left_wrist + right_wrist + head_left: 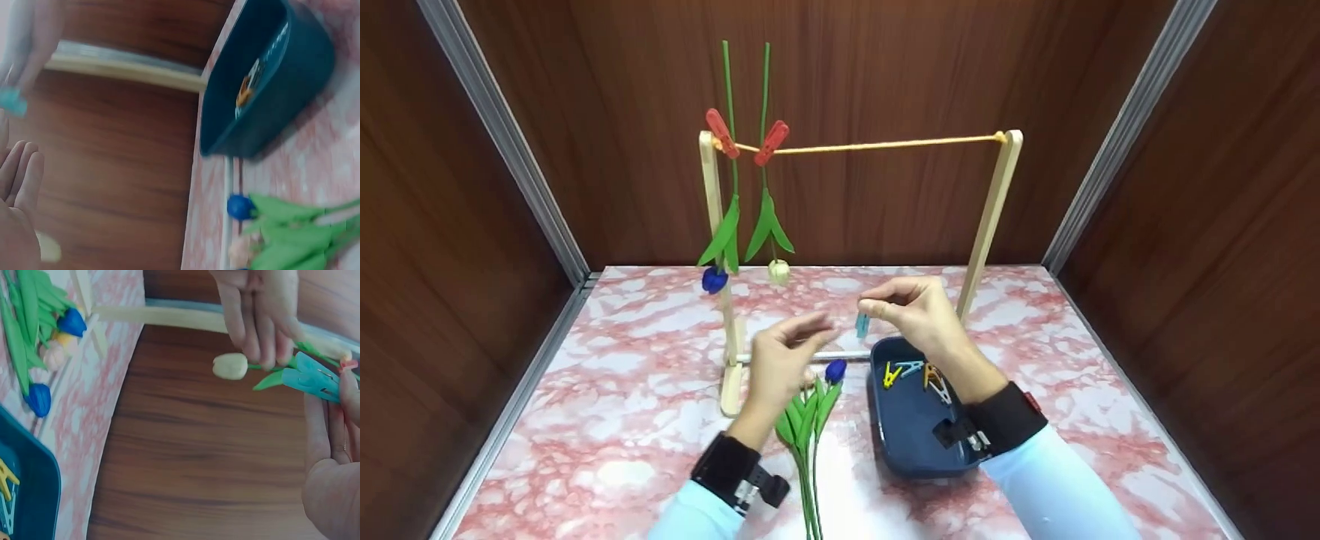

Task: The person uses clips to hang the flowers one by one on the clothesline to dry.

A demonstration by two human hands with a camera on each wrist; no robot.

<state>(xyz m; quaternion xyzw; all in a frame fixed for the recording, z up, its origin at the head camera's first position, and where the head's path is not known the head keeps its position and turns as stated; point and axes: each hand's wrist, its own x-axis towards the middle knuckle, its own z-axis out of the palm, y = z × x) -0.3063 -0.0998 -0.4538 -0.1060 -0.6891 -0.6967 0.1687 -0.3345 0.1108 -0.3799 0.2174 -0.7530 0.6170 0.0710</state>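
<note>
My right hand [922, 315] pinches a light-blue clothespin [862, 325] between thumb and fingers, in the air just beyond the dark blue tub [911, 442]. The same clothespin [312, 377] shows large in the right wrist view. To its left, my left hand [780, 364] is raised with fingers loosely extended, holding nothing. Under that hand lies a bunch of artificial tulips [806, 427] with green leaves, the flowers pointing away from me. Upside down from a yellow cord [885, 145] hang a blue tulip [715, 280] and a white tulip [778, 271], each held by a red clothespin [772, 142].
Several yellow, orange and pale clothespins [892, 375] lie in the tub. Two wooden posts, left [710, 176] and right [994, 202], carry the cord, and a white bar [844, 354] runs low between them. Wood-grain panels [855, 67] enclose the marbled tabletop [622, 375].
</note>
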